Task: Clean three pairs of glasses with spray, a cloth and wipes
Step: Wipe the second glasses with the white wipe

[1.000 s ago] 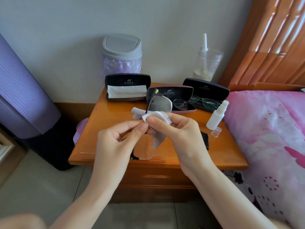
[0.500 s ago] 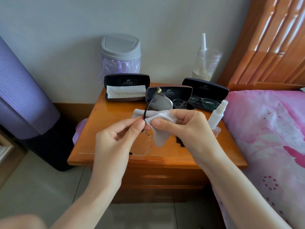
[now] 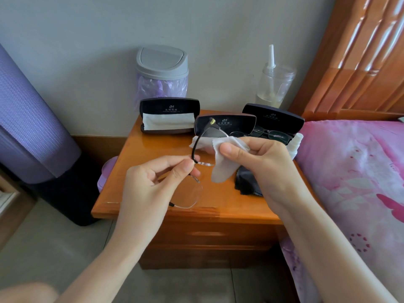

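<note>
A pair of half-rim glasses (image 3: 192, 193) hangs above the nightstand (image 3: 153, 149), held upright with one lens above the other. My left hand (image 3: 157, 178) pinches the frame at its bridge. My right hand (image 3: 260, 162) pinches a white wipe (image 3: 223, 158) folded over the upper lens. Another pair of glasses (image 3: 273, 134) lies in the open black case at the right. The middle case (image 3: 225, 125) holds a third pair, mostly hidden behind the wipe. A small white spray bottle (image 3: 296, 145) stands by my right hand. A dark cloth (image 3: 247, 182) lies under my right wrist.
The left open case (image 3: 169, 114) holds a white cloth. A grey-lidded bin (image 3: 161, 73) and a clear jar (image 3: 275, 84) stand at the wall. A pink bed (image 3: 360, 182) borders the right, and a purple rolled mat (image 3: 32, 119) stands at the left.
The glasses turned from facing me to standing edge-on, with the upper lens tipped away. My right hand slid the wipe rightward along the upper lens, uncovering the dark cloth.
</note>
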